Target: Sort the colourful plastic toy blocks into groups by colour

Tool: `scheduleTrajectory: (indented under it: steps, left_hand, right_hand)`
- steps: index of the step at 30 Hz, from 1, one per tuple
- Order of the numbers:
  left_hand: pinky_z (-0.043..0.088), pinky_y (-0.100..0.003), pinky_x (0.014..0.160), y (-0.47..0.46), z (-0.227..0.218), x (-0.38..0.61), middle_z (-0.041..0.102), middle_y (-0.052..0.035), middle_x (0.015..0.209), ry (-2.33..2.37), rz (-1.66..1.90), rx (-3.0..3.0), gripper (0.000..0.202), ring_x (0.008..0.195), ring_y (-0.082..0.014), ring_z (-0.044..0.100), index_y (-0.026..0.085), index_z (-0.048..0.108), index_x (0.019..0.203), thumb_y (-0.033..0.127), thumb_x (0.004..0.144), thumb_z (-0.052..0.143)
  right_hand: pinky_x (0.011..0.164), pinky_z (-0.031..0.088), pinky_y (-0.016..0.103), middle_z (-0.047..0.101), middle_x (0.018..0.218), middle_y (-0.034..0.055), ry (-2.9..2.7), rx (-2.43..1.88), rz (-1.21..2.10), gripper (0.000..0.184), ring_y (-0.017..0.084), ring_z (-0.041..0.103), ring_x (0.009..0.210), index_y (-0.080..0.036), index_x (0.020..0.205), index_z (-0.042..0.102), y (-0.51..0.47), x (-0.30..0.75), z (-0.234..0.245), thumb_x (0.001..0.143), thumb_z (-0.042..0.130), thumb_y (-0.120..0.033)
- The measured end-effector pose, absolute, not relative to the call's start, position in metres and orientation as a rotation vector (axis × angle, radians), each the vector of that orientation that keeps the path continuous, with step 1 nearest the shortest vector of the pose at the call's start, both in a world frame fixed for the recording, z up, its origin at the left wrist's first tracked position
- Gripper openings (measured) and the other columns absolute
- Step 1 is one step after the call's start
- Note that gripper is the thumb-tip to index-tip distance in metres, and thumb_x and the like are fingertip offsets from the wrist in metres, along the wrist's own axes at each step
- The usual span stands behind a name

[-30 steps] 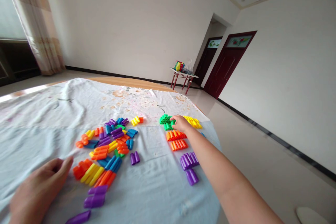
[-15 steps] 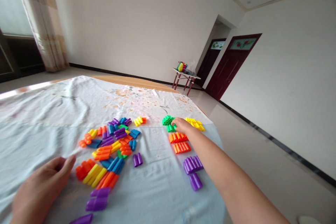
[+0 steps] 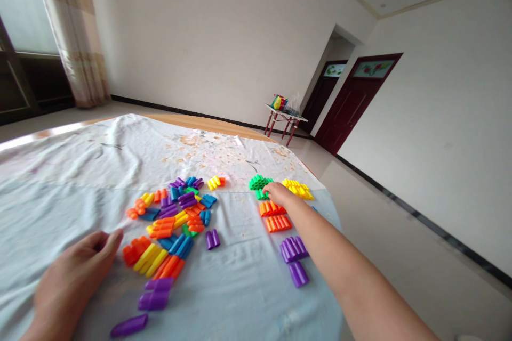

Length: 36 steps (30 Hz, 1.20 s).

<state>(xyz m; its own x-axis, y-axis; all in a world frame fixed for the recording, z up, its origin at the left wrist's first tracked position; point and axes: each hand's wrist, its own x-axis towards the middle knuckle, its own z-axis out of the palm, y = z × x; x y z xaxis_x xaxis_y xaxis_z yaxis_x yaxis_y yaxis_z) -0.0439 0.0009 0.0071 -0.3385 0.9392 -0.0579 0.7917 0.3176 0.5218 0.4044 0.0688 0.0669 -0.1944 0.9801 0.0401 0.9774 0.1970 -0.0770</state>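
My right hand (image 3: pixel 277 192) reaches to the far right of the cloth, its fingers closed on a small green plastic tube block (image 3: pixel 262 195). Directly behind lies a group of green tube blocks (image 3: pixel 260 181). My left hand (image 3: pixel 76 269) rests low on the left, fingers loosely curled and the thumb apart, with nothing seen in it. Closest to its thumb are orange blocks (image 3: pixel 136 250) and yellow blocks (image 3: pixel 151 259), part of a mixed pile. Below my right wrist lie orange blocks (image 3: pixel 278 223) and purple blocks (image 3: pixel 294 249); yellow blocks (image 3: pixel 298 189) sit just beyond it.
A pale floral cloth (image 3: pixel 240 287) covers the round table. Purple blocks (image 3: pixel 154 298) lie near the front, a purple pair (image 3: pixel 213 239) in the middle. A small side table (image 3: pixel 286 113) holding a colourful bag (image 3: pixel 279 102) stands by the far wall.
The view has shifted slightly, so the blocks on the left appear further right. My left hand appears a little further right and higher. My right hand stays at the green blocks.
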Motion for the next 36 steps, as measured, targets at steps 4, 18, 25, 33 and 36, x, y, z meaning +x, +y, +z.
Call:
scheduleTrajectory:
  steps: [4,18,25,33,36]
  left_hand:
    - [0.033,-0.026,0.059,-0.011,0.032,-0.030,0.058,-0.0008,0.071,2.219,0.514,1.509,0.046,0.072,-0.0183,0.053,0.025,0.053,0.077,0.062,0.077,0.027]
    - [0.031,-0.027,0.057,-0.011,0.032,-0.028,0.058,-0.0021,0.071,2.250,0.560,1.507,0.047,0.070,-0.0185,0.051,0.024,0.053,0.073,0.063,0.077,0.026]
    - [0.031,-0.028,0.056,-0.014,0.033,-0.028,0.059,-0.0033,0.069,2.257,0.603,1.522,0.045,0.069,-0.0192,0.052,0.024,0.054,0.071,0.061,0.077,0.029]
    - [0.031,-0.030,0.056,-0.015,0.031,-0.028,0.059,-0.0058,0.068,2.218,0.680,1.581,0.048,0.067,-0.0209,0.052,0.022,0.054,0.069,0.060,0.079,0.025]
    - [0.031,-0.029,0.056,-0.014,0.032,-0.029,0.059,-0.0048,0.069,2.213,0.637,1.561,0.049,0.069,-0.0204,0.052,0.023,0.054,0.070,0.062,0.078,0.026]
  right_hand:
    - [0.083,0.043,0.024,0.069,0.096,0.0043,-2.336,-1.877,0.053,0.032,0.018,0.062,0.093,-0.020,0.090,0.071,0.064,0.397,0.072,0.072,0.051,-0.003]
    - [0.091,0.042,0.029,0.064,0.105,0.0054,-2.268,-1.120,0.337,0.032,0.017,0.057,0.100,-0.019,0.106,0.062,-0.009,0.241,0.048,0.074,0.063,-0.016]
    - [0.086,0.043,0.032,0.065,0.097,0.0055,-2.161,-1.289,0.178,0.025,0.020,0.057,0.094,-0.019,0.101,0.063,-0.005,0.214,0.028,0.077,0.065,-0.025]
    - [0.084,0.045,0.030,0.066,0.096,0.0051,-1.892,-1.311,0.225,0.020,0.017,0.057,0.093,-0.019,0.100,0.062,-0.017,0.259,0.039,0.083,0.054,-0.016]
    - [0.087,0.044,0.033,0.065,0.098,0.0051,-1.902,-1.371,0.158,0.023,0.018,0.055,0.096,-0.020,0.098,0.063,-0.024,0.282,0.036,0.079,0.053,-0.010]
